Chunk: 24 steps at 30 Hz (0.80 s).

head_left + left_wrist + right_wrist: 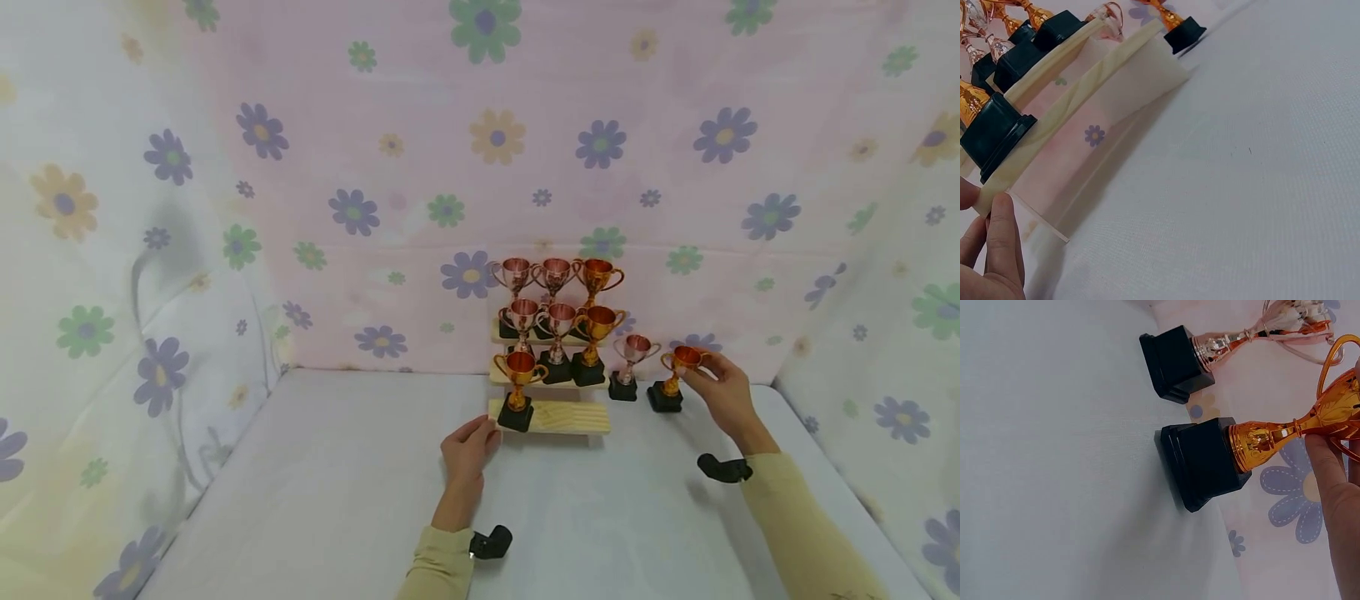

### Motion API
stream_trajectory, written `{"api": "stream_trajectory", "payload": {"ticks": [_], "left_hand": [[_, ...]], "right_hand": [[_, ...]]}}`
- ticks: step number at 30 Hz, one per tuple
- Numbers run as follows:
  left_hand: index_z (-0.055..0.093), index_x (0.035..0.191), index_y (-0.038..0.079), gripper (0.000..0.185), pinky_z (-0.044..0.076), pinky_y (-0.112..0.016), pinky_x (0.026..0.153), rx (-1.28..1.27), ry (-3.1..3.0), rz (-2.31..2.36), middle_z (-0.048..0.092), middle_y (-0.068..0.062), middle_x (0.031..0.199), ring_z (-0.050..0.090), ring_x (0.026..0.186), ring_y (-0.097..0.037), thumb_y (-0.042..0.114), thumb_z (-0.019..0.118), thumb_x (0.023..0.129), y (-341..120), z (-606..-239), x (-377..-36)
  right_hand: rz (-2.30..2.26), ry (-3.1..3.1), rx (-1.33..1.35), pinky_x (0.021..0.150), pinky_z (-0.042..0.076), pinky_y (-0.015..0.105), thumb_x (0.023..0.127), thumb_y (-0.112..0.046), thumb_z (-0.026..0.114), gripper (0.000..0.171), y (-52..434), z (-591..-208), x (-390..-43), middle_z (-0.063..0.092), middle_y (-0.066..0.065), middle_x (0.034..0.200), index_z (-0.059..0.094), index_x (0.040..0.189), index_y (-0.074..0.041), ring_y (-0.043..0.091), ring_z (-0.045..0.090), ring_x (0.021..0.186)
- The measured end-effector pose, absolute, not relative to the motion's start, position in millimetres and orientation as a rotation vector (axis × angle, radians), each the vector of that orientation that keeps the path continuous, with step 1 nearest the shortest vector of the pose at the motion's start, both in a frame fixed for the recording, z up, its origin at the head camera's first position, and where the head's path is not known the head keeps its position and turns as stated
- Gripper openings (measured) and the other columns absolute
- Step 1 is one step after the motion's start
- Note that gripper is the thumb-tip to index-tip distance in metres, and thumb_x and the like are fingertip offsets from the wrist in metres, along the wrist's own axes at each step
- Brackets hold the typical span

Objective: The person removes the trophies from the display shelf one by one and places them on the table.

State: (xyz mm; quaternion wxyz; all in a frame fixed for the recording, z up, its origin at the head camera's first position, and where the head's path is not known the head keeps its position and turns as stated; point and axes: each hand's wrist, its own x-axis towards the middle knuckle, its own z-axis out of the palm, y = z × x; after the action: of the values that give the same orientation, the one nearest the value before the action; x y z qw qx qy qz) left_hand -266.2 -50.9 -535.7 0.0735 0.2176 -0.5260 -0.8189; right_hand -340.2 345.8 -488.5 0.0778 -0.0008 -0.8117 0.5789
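step: I am taking hold of the gold trophy (677,372) standing on the table (315,483), right of centre, just right of the silver trophy (630,364).
right hand (722,392): fingers are curling round its cup, pinching it.
left hand (467,446): fingertips are touching the lower left corner of the wooden stepped stand (570,417), fingers relaxed.
next: I judge I am needing a firm lift onto the stand's bare bottom step.

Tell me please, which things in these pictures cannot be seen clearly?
- Right hand: the right wrist view cuts off most fingers at the edge, beside the gold trophy.
- Back-row trophies: their bases hide behind the front cups in the head view.
- Left hand: only fingertips show in the left wrist view, at the wooden stand.
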Motion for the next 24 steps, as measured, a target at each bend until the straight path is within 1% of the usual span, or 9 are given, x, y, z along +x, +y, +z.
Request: {"api": "stream_trajectory", "payload": {"ticks": [4, 5, 8, 10, 13, 15, 17, 20, 24], "left_hand": [[0.070, 0.113, -0.010, 0.024, 0.063, -0.031, 0.083, 0.665, -1.582, -2.456, 0.070, -0.016, 0.102, 0.071, 0.081, -0.014, 0.001, 0.072, 0.091, -51, -537, -268], [0.070, 0.112, -0.010, 0.024, 0.063, -0.031, 0.083, 0.665, -1.581, -2.456, 0.070, -0.016, 0.102, 0.071, 0.081, -0.014, 0.001, 0.072, 0.091, -51, -537, -268], [0.070, 0.112, -0.011, 0.025, 0.064, -0.030, 0.081, 0.659, -1.577, -2.460, 0.070, -0.016, 0.100, 0.071, 0.080, -0.014, 0.001, 0.072, 0.091, -52, -538, -268], [0.069, 0.113, -0.012, 0.026, 0.064, -0.030, 0.081, 0.658, -1.575, -2.465, 0.071, -0.015, 0.099, 0.071, 0.079, -0.014, 0.001, 0.072, 0.090, -52, -538, -267], [0.068, 0.115, -0.013, 0.028, 0.063, -0.033, 0.084, 0.657, -1.578, -2.475, 0.070, -0.013, 0.098, 0.071, 0.079, -0.014, 0.001, 0.072, 0.091, -53, -537, -266], [0.067, 0.116, -0.013, 0.029, 0.063, -0.036, 0.086, 0.651, -1.579, -2.474, 0.070, -0.014, 0.100, 0.071, 0.080, -0.014, 0.001, 0.071, 0.092, -54, -537, -265], [0.067, 0.118, -0.013, 0.029, 0.062, -0.038, 0.088, 0.636, -1.579, -2.472, 0.070, -0.015, 0.102, 0.071, 0.081, -0.014, 0.001, 0.071, 0.092, -54, -538, -266], [0.067, 0.117, -0.013, 0.029, 0.062, -0.037, 0.088, 0.625, -1.580, -2.471, 0.070, -0.016, 0.104, 0.072, 0.082, -0.015, 0.001, 0.071, 0.092, -54, -539, -267], [0.069, 0.114, -0.013, 0.026, 0.063, -0.034, 0.085, 0.632, -1.573, -2.470, 0.070, -0.016, 0.102, 0.072, 0.080, -0.015, -0.001, 0.072, 0.090, -53, -540, -270]], "right_hand": [[1.736, -2.462, -0.049, 0.087, 0.052, 0.008, 0.099, -0.036, 0.068, 0.070, 346, -490, -349, 0.046, 0.015, 0.146, 0.038, 0.153, -0.003, 0.003, 0.052, 0.111], [1.715, -2.483, -0.037, 0.087, 0.051, 0.007, 0.099, -0.038, 0.066, 0.072, 346, -490, -351, 0.043, 0.018, 0.149, 0.036, 0.154, -0.002, 0.003, 0.050, 0.112], [1.749, -2.460, -0.032, 0.085, 0.051, 0.006, 0.100, -0.035, 0.066, 0.072, 346, -492, -356, 0.040, 0.021, 0.151, 0.035, 0.154, 0.000, 0.002, 0.051, 0.109], [1.786, -2.435, -0.032, 0.083, 0.052, 0.006, 0.100, -0.030, 0.067, 0.070, 346, -492, -358, 0.042, 0.018, 0.147, 0.035, 0.153, 0.001, 0.001, 0.052, 0.106], [1.838, -2.405, -0.039, 0.082, 0.054, 0.008, 0.098, -0.026, 0.070, 0.068, 347, -492, -359, 0.048, 0.005, 0.135, 0.036, 0.152, 0.000, -0.001, 0.053, 0.103], [1.857, -2.394, -0.030, 0.082, 0.055, 0.009, 0.097, -0.026, 0.071, 0.067, 347, -491, -360, 0.049, -0.004, 0.128, 0.038, 0.150, 0.000, -0.001, 0.054, 0.102], [1.883, -2.361, -0.022, 0.082, 0.056, 0.010, 0.096, -0.025, 0.073, 0.067, 347, -490, -361, 0.049, -0.010, 0.122, 0.040, 0.149, 0.000, -0.001, 0.055, 0.101], [1.889, -2.339, -0.026, 0.080, 0.056, 0.010, 0.096, -0.024, 0.073, 0.064, 348, -489, -361, 0.049, -0.012, 0.119, 0.041, 0.147, -0.001, -0.001, 0.056, 0.099], [1.865, -2.364, -0.037, 0.079, 0.056, 0.009, 0.097, -0.024, 0.071, 0.061, 350, -489, -362, 0.048, -0.013, 0.119, 0.042, 0.146, -0.002, -0.001, 0.055, 0.099]]}}
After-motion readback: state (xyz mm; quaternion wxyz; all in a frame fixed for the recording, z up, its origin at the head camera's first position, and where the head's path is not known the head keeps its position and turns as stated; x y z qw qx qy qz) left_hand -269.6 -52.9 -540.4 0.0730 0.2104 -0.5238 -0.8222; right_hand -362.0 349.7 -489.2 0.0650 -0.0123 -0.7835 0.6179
